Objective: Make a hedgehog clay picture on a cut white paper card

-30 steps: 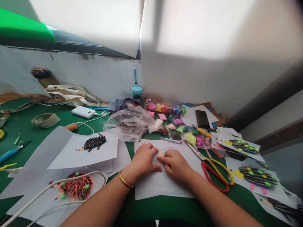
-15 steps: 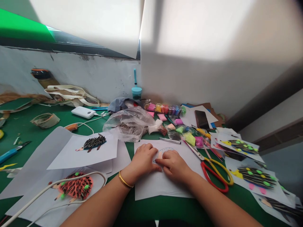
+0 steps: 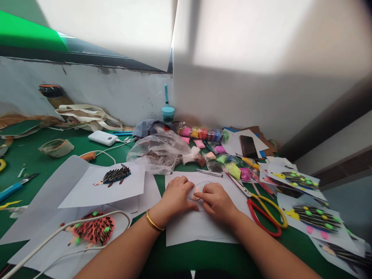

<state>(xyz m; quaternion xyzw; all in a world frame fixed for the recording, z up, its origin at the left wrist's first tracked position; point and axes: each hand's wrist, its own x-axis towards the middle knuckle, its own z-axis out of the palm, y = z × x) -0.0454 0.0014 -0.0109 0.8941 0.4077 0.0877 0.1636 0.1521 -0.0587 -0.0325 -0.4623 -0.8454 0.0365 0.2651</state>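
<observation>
A sheet of white paper [image 3: 186, 232] lies in front of me, with a hedgehog-like outline drawn on it in blue [image 3: 205, 183]. A small patch of peach modelling clay [image 3: 196, 190] covers the drawing's left end. My left hand [image 3: 178, 193] rests on the paper beside the drawing, its fingers laid out and its thumb toward the clay. My right hand [image 3: 215, 198] touches the clay with a stretched index finger, while its other fingers bend, partly hidden. A grey-white pen [image 3: 209, 173] lies at the sheet's top edge.
Scissors with red and yellow handles [image 3: 266, 213] lie right of the sheet. Behind are a clear plastic bag [image 3: 158, 151] and packets of coloured clay [image 3: 232, 170]. Hedgehog pictures [image 3: 116, 175] lie at both sides. A white cable [image 3: 49, 242] crosses the left; a blue craft knife [image 3: 14, 190] lies beyond.
My right hand has shifted slightly right and its index finger has drawn back, so more of the peach clay and blue outline shows. My left hand stays in place.
</observation>
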